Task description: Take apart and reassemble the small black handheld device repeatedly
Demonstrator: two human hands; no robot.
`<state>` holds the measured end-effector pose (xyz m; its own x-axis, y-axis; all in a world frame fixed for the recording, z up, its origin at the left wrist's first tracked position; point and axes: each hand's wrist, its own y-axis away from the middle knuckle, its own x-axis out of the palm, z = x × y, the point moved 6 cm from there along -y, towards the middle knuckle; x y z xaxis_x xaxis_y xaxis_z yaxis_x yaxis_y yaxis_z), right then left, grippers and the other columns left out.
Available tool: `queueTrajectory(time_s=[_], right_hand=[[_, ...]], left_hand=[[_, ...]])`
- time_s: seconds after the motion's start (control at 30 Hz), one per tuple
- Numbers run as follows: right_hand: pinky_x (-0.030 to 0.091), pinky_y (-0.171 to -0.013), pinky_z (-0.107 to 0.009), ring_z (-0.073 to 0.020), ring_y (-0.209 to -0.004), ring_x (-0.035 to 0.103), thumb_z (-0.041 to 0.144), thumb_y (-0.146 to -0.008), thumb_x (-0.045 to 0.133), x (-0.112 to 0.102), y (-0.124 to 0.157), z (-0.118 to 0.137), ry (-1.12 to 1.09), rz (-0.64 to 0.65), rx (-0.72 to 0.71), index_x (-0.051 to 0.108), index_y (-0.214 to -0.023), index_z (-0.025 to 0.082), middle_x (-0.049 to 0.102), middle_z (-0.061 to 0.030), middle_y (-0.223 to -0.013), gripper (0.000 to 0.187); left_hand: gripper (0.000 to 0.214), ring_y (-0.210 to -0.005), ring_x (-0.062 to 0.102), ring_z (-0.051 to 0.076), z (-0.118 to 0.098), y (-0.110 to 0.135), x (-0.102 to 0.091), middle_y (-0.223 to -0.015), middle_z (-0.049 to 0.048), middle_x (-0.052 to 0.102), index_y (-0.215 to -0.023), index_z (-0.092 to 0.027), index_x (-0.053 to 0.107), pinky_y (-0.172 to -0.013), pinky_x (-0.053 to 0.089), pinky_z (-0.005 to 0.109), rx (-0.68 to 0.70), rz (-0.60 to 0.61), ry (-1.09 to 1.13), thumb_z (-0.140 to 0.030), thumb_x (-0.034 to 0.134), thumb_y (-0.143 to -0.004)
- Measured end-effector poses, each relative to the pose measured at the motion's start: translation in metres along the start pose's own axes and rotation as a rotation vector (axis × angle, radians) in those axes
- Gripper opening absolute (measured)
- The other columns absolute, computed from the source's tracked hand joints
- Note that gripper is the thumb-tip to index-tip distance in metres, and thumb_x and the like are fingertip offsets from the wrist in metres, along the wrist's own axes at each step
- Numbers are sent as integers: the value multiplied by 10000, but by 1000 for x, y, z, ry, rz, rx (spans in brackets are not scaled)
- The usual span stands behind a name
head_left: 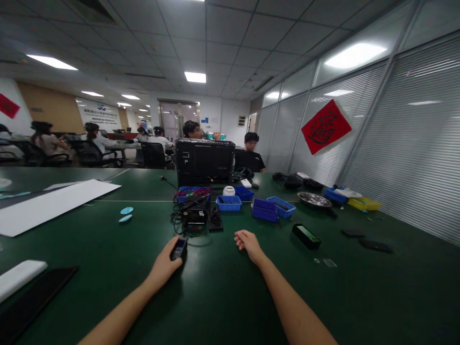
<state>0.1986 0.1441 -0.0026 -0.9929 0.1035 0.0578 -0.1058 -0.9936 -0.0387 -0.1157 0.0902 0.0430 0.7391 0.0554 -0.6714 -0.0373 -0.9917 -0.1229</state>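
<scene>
My left hand (164, 262) lies on the green table (223, 292) with its fingers wrapped round a small black device (178, 249) that has a dark screen. A cable runs from that spot toward a tangle of black wires and a black box (193, 216) just beyond. My right hand (247, 243) rests on the table a little to the right, fingers loosely curled, nothing visible in it. Beyond both hands stand blue plastic bins (229, 203).
A large black case (204, 162) stands at the table's middle. A black rectangular device (306, 236), a metal bowl (315, 200), a yellow tray (363, 204) and dark flat pieces lie to the right. White sheets (50, 203) lie left. People sit behind the table.
</scene>
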Motion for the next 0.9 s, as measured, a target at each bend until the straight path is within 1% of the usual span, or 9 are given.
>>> queueTrajectory(time_s=[0.13,0.2,0.47,0.57,0.67,0.73,0.8,0.83,0.9], right_hand=[[356,-372,-171,-71,-458,490,333,-678,565,2,3,4,43,16,-5,579,-732,125,578,-12,-611,215],[357,-377,-173,-71,-464,490,326,-677,564,3,4,6,52,19,-12,581,-735,126,580,-13,-617,209],[359,-383,-178,-75,-465,491,289,-672,554,3,5,7,75,22,-7,583,-743,124,586,-20,-625,183],[362,-390,-186,-78,-462,486,302,-675,547,3,5,7,99,26,-8,584,-754,125,588,-24,-633,197],[353,-389,-201,-84,-443,469,336,-688,523,2,5,9,148,-3,-24,578,-757,130,577,-20,-623,225],[349,-404,-212,-96,-449,472,362,-712,493,1,8,17,242,-74,-81,573,-757,141,570,-15,-617,240],[355,-455,-221,-109,-486,487,378,-755,450,8,17,30,419,-132,-208,567,-718,158,559,-8,-599,252],[355,-492,-224,-113,-511,491,380,-784,422,16,23,39,535,-131,-298,557,-678,167,548,-4,-583,274],[333,-528,-225,-110,-517,470,383,-835,352,39,39,49,766,-64,-452,509,-569,177,510,1,-538,372]], left_hand=[[748,-1068,527,257,28,-6,-33,-1274,130,467,-1361,-140,218,-883,417,344,-193,-47,-38,-281,473,-672],[767,-1054,534,270,39,-10,-49,-1267,141,473,-1367,-126,188,-864,421,341,-252,-109,-67,-306,480,-681],[784,-1135,465,303,87,-24,-93,-1336,137,398,-1375,-120,142,-871,414,373,-339,-271,-78,-398,466,-718],[841,-1191,396,319,95,-24,-105,-1357,163,350,-1368,-92,151,-918,378,409,-337,-356,-127,-518,456,-710],[919,-1209,362,341,93,-19,-109,-1347,206,336,-1355,-61,174,-926,365,432,-358,-426,-198,-601,464,-670],[947,-1208,360,348,90,-16,-109,-1342,220,332,-1358,-56,156,-925,364,433,-370,-443,-244,-600,485,-655],[952,-1204,363,354,88,-15,-107,-1342,223,330,-1362,-57,134,-921,366,432,-393,-422,-286,-575,503,-652],[941,-1194,375,356,89,-15,-107,-1338,220,339,-1364,-62,126,-914,372,431,-408,-399,-297,-556,503,-658],[901,-1157,421,355,91,-15,-106,-1317,205,379,-1369,-79,106,-887,393,429,-437,-354,-293,-516,489,-679]])
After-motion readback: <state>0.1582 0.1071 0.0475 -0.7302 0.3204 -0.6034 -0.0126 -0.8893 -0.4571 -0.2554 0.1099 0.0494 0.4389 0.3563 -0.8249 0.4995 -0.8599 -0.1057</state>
